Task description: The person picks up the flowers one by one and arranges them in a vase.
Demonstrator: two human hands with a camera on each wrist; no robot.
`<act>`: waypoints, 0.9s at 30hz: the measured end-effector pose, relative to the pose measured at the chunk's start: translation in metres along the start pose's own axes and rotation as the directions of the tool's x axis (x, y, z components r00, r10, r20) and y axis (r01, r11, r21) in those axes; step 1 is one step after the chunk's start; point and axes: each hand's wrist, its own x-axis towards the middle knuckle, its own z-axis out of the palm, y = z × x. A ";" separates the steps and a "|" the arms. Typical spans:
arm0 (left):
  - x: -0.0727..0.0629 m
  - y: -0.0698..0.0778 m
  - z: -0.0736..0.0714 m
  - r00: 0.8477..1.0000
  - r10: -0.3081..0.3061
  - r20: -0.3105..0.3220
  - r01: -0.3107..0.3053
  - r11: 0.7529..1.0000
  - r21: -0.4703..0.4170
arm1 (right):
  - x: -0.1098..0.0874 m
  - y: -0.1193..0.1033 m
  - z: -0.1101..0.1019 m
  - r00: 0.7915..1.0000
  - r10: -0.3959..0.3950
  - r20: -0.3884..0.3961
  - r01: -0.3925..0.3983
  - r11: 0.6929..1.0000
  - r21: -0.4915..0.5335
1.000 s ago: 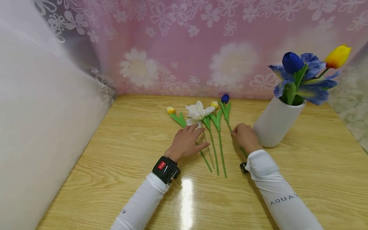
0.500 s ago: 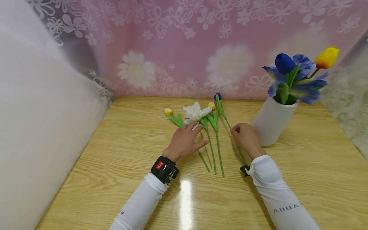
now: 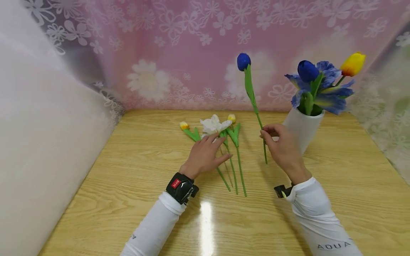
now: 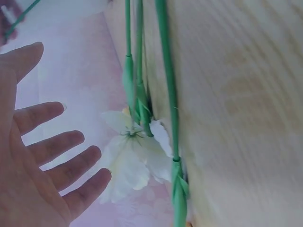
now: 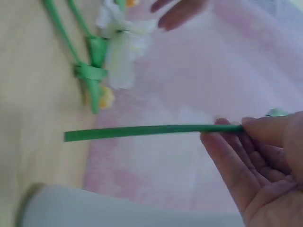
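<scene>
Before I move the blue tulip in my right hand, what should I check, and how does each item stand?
1. Blue tulip pinched by its stem in the right grip: ok.
2. Lower stem end in view: ok.
3. Left grip holding nothing: ok.
4. Stem end lined up over the white vase: not ok, left of it in the head view.
5. Room in the vase: cannot tell, the bouquet hides much of the opening.

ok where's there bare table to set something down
The light wood-grain table is bare left of the left hand, between the white sleeves, and right of the tall white vase. It's crowded mid-table, where the white flower and yellow tulips lie, and beside the vase, where the right hand holds a green-stemmed blue tulip.
</scene>
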 end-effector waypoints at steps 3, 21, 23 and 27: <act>0.003 0.002 -0.002 1.000 0.018 -0.016 -0.018 1.000 0.018 | 0.002 -0.010 -0.012 0.990 -0.063 -0.130 0.066 0.998 0.021; 0.027 0.024 -0.016 0.994 0.090 -0.057 -0.090 0.996 0.013 | 0.022 -0.031 -0.080 0.819 0.021 -0.574 0.187 0.935 0.301; 0.031 0.027 -0.018 0.992 0.111 -0.067 -0.110 0.994 0.020 | 0.025 -0.031 -0.087 0.770 0.027 -0.637 0.218 0.928 0.302; 0.035 0.033 -0.020 0.985 0.144 -0.093 -0.141 0.989 0.035 | 0.031 -0.029 -0.104 0.688 0.030 -0.725 0.252 0.927 0.277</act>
